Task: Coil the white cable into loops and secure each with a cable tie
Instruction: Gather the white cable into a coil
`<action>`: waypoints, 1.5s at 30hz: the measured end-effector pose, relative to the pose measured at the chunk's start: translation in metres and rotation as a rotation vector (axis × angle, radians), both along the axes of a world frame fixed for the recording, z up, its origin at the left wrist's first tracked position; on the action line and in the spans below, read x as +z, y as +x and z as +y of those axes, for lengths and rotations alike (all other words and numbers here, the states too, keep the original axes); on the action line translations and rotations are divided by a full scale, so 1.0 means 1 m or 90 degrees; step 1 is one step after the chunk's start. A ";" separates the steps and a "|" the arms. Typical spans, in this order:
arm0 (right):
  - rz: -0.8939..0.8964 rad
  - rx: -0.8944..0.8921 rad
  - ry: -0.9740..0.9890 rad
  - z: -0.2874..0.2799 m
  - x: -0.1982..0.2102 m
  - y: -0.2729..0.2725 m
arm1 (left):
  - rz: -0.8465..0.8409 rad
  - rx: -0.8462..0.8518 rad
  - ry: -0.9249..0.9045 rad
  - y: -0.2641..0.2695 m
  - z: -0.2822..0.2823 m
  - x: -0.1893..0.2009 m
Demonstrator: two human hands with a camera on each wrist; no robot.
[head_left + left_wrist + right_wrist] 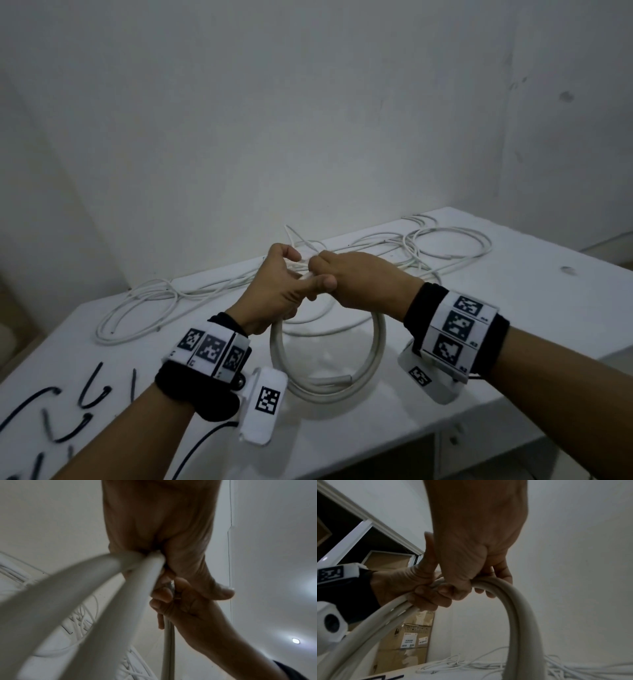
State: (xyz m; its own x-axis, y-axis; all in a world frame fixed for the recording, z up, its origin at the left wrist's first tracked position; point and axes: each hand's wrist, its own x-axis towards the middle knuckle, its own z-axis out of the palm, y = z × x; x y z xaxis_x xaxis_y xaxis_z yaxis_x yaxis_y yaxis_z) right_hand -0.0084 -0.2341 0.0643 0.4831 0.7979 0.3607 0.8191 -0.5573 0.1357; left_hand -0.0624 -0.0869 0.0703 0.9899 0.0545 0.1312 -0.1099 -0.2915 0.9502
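Observation:
A coil of thick white cable hangs upright above the white table, held at its top by both hands. My left hand grips the gathered loops from the left, thumb pointing right over them. My right hand curls around the same bundle from the right, touching the left. From the left wrist, the cable loops run out from under my left hand, with the right hand just beyond. The right wrist view shows my right hand and left hand clenched side by side on the coil.
Thin white cables lie tangled across the back of the table, and another loop lies at the left. Several black cable ties are scattered on the near left corner. The table's edge drops off at the front right. Cardboard boxes stand beside the table.

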 end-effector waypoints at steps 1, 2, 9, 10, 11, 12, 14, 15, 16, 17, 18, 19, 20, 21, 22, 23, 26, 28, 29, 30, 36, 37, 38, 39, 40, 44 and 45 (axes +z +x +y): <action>0.009 0.002 0.009 0.002 0.000 0.000 | 0.001 0.000 -0.011 -0.001 0.002 0.001; 0.022 0.002 0.018 0.005 0.000 -0.001 | 0.002 0.001 -0.015 -0.003 0.004 0.003; 0.020 -0.038 0.106 0.021 -0.007 -0.005 | 0.035 0.044 -0.033 -0.018 0.036 0.001; 0.023 -0.044 0.128 0.023 -0.008 -0.005 | 0.051 0.033 -0.043 -0.021 0.039 -0.002; 0.025 -0.048 0.147 0.025 -0.010 -0.005 | 0.071 0.013 -0.067 -0.024 0.042 -0.005; 0.024 -0.051 0.159 0.029 -0.011 -0.005 | 0.092 -0.006 -0.103 -0.027 0.043 -0.007; 0.023 -0.053 0.169 0.037 -0.016 -0.007 | 0.123 -0.011 -0.179 -0.034 0.045 -0.010; 0.028 -0.053 0.177 0.041 -0.018 -0.008 | 0.131 -0.003 -0.205 -0.036 0.046 -0.009; 0.036 -0.052 0.189 0.045 -0.020 -0.009 | 0.137 0.009 -0.220 -0.038 0.050 -0.008; 0.048 -0.051 0.205 0.050 -0.021 -0.010 | 0.139 0.025 -0.218 -0.039 0.053 -0.006; 0.062 -0.048 0.224 0.054 -0.022 -0.010 | 0.136 0.041 -0.200 -0.041 0.057 -0.003; 0.077 -0.044 0.244 0.058 -0.023 -0.010 | 0.129 0.054 -0.175 -0.043 0.061 0.000; 0.090 -0.039 0.263 0.063 -0.023 -0.010 | 0.120 0.062 -0.148 -0.045 0.065 0.002; 0.103 -0.034 0.281 0.067 -0.024 -0.010 | 0.110 0.069 -0.127 -0.047 0.069 0.003; 0.118 -0.031 0.297 0.072 -0.025 -0.010 | 0.101 0.075 -0.114 -0.050 0.072 0.004; 0.138 -0.030 0.310 0.077 -0.026 -0.010 | 0.098 0.083 -0.111 -0.053 0.076 0.004; 0.208 -0.028 0.322 0.094 -0.027 -0.014 | 0.106 0.107 -0.148 -0.063 0.088 0.004; 0.242 -0.011 0.330 0.107 -0.027 -0.018 | 0.109 0.125 -0.151 -0.069 0.098 0.006; 0.262 0.002 0.336 0.113 -0.026 -0.020 | 0.109 0.135 -0.140 -0.073 0.103 0.008; 0.286 0.013 0.336 0.118 -0.026 -0.022 | 0.109 0.146 -0.124 -0.076 0.108 0.010; 0.429 0.026 0.237 0.139 -0.030 -0.029 | 0.114 0.205 -0.059 -0.102 0.146 0.025; 0.461 0.002 0.214 0.140 -0.031 -0.028 | 0.110 0.220 -0.060 -0.107 0.154 0.028; 0.507 -0.024 0.187 0.141 -0.032 -0.027 | 0.104 0.235 -0.062 -0.113 0.162 0.031; 0.557 -0.043 0.157 0.141 -0.032 -0.026 | 0.098 0.249 -0.065 -0.118 0.169 0.034; 0.601 -0.048 0.122 0.142 -0.032 -0.026 | 0.091 0.260 -0.068 -0.123 0.176 0.037; 0.662 0.014 -0.027 0.162 -0.043 -0.048 | 0.076 0.296 -0.064 -0.136 0.195 0.043; 0.662 0.035 -0.068 0.170 -0.049 -0.056 | 0.077 0.302 -0.062 -0.138 0.198 0.043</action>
State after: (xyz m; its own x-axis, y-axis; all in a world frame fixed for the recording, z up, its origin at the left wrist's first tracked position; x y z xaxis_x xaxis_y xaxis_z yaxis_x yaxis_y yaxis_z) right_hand -0.0640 -0.0640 0.0152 0.4774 0.8310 -0.2854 0.5837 -0.5427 -0.6039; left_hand -0.2000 0.1109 0.1134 0.8610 0.5085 -0.0110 0.1257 -0.1918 0.9733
